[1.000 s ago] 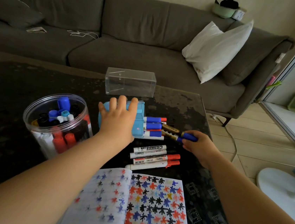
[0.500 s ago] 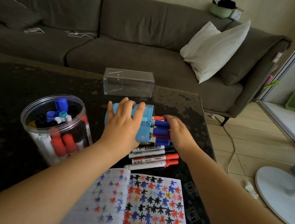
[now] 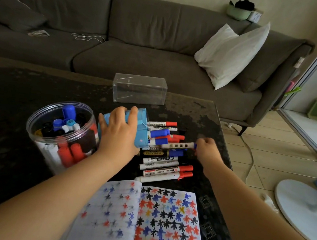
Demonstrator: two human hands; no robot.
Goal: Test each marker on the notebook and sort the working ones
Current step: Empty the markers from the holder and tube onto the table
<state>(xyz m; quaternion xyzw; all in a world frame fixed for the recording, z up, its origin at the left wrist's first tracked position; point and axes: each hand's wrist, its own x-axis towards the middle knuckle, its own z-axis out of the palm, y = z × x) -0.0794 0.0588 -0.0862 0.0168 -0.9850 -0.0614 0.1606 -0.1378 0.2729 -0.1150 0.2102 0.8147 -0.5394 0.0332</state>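
Jar [image 3: 61, 134] left of tipped holder [image 3: 139, 129], loose markers [image 3: 165, 169] between holder and notebook [image 3: 161, 223]

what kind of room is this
Most likely a home living room: a long grey sofa with a white cushion stands behind a dark coffee table, where the marker sorting takes place.
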